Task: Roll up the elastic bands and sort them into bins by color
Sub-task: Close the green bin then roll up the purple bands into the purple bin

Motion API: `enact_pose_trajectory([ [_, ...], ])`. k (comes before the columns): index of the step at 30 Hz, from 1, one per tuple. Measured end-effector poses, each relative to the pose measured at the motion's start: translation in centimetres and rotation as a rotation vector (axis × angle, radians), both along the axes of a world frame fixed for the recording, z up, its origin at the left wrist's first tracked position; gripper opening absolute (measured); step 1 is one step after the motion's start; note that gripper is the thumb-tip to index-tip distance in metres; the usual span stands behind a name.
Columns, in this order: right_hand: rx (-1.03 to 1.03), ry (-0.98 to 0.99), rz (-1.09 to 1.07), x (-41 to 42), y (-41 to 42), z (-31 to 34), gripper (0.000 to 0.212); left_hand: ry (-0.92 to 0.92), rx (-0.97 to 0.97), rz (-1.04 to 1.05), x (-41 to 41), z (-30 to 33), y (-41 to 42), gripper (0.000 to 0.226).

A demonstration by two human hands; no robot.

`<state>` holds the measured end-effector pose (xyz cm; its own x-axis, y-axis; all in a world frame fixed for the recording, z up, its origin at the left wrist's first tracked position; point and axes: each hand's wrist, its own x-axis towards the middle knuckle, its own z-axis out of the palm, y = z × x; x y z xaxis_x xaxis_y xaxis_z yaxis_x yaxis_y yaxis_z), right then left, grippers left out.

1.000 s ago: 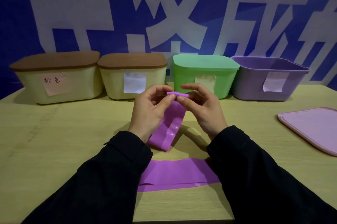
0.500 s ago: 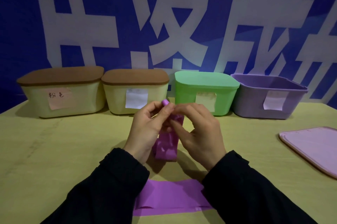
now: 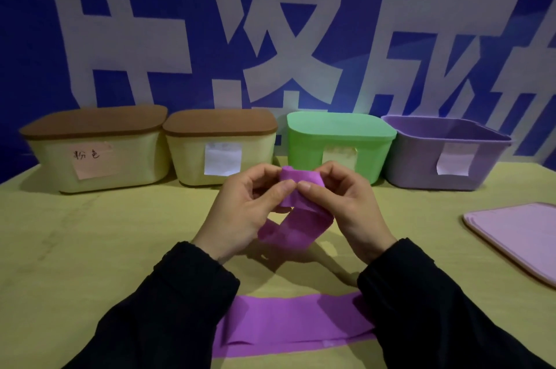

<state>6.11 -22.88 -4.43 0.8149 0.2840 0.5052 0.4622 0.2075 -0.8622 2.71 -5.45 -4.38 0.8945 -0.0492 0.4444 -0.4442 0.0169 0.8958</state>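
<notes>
A purple elastic band (image 3: 296, 188) is held above the table between both hands, its top rolled into a small coil and its loose tail hanging in a loop below. My left hand (image 3: 243, 212) pinches the coil's left side with thumb and fingers. My right hand (image 3: 346, 203) pinches its right side. Another purple band (image 3: 291, 323) lies flat on the table near me, partly under my sleeves. Along the back stand the bins: two cream ones with brown lids (image 3: 96, 152) (image 3: 221, 149), a green lidded one (image 3: 338, 143), and an uncovered purple one (image 3: 445, 152).
A pink-purple lid (image 3: 517, 236) lies flat on the table at the right edge. The yellow-green table (image 3: 105, 248) ends at a blue wall with large white characters just behind the bins. Paper labels are stuck on each bin's front.
The coil at the band's top has grown thicker as both hands turned it. The hanging tail has shortened and now curls into a loop. The view has tilted slightly.
</notes>
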Motion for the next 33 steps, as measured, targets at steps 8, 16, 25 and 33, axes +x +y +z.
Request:
enact_pose_trajectory([
  [8,-0.094,0.016,-0.002,-0.3,-0.5,0.3,0.005,0.003,0.001,-0.029,-0.3,-0.1,-0.4,0.028],
  [16,-0.213,-0.072,-0.07,-0.4,-0.9,0.3,0.008,-0.005,0.009,0.047,-0.2,0.1,0.1,0.021],
  [25,-0.424,-0.092,-0.183,0.1,-2.1,1.0,0.023,-0.01,0.091,0.018,-0.3,-0.2,-0.1,0.014],
  [33,-0.378,-0.097,-0.185,0.2,-2.7,1.2,0.015,-0.002,0.025,0.115,-0.1,-0.2,0.1,0.018],
])
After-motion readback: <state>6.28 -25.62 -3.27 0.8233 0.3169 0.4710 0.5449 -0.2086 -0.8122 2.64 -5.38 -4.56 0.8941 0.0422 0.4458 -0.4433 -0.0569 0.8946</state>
